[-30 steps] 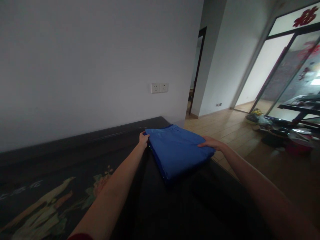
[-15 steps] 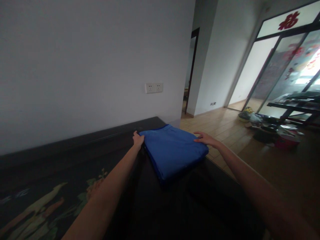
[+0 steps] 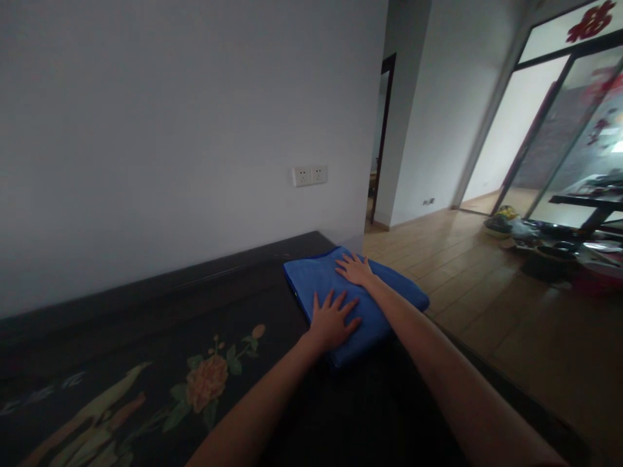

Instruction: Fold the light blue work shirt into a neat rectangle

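A folded blue cloth item (image 3: 311, 277), perhaps a garment, lies flat near the far right corner of a dark glossy tabletop (image 3: 233, 292). Resting on its near left part is my left hand (image 3: 333, 321), palm down with the fingers spread. Farther back, my right hand (image 3: 355, 268) lies flat on the cloth's upper side, fingers apart. Neither hand grips the cloth. My right forearm covers part of its right half.
Painted flowers (image 3: 207, 383) decorate the tabletop on the left. A pale wall with a double socket (image 3: 310, 175) rises behind it. To the right are a wooden floor (image 3: 467, 266), a pile of bags and basins (image 3: 540, 250), and glass sliding doors (image 3: 545, 130).
Both hands have left the cloth's side edges and now lie flat on top of it. The left hand came nearer, the right hand went leftward. The view has shifted slightly left.
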